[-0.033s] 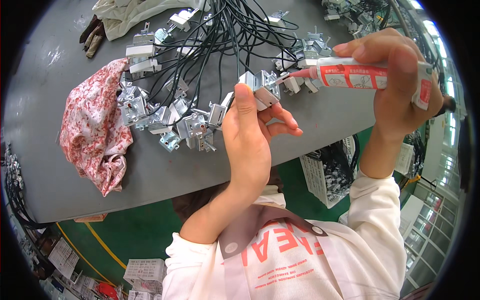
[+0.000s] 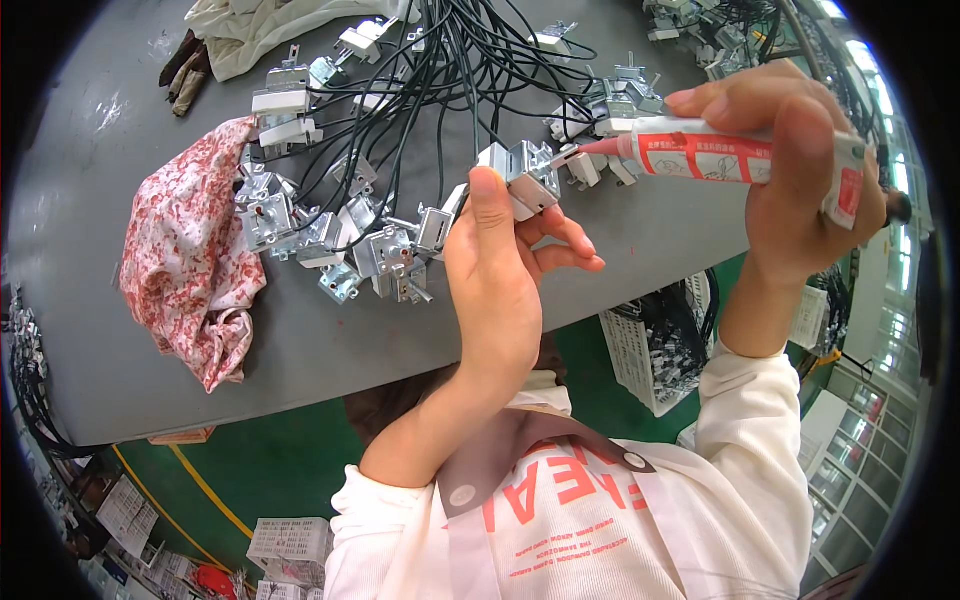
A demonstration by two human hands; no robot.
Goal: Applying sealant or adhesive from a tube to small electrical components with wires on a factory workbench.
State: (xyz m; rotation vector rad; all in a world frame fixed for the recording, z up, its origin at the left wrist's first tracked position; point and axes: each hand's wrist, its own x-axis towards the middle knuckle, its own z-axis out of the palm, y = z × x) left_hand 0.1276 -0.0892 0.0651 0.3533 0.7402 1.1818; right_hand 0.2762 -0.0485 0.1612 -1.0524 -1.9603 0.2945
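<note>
My left hand (image 2: 495,270) is closed on a small metal-and-white component (image 2: 530,178), held between thumb and fingers, its flat shaft pointing right. My right hand (image 2: 805,170) is wrapped round a white-and-red squeeze tube (image 2: 700,150). The tube lies nearly level, its tapered pink nozzle (image 2: 605,147) at the tip of the component's shaft; whether they touch I cannot tell. Similar components (image 2: 385,250) lie in a cluster left of my left hand, with more beyond it. Black cords (image 2: 455,60) run from the cluster to the far edge of the view.
A red-stained white cloth (image 2: 190,250) lies crumpled at the left of the grey table (image 2: 330,360). Pale fabric (image 2: 250,40) and brown gloves (image 2: 185,75) are at the far left. More components (image 2: 690,25) sit far right. Below the table's edge stands a white crate (image 2: 632,360) with black cords.
The tube has turned slightly in my right hand, so a different part of its printed side shows. My left hand and the component have not visibly moved.
</note>
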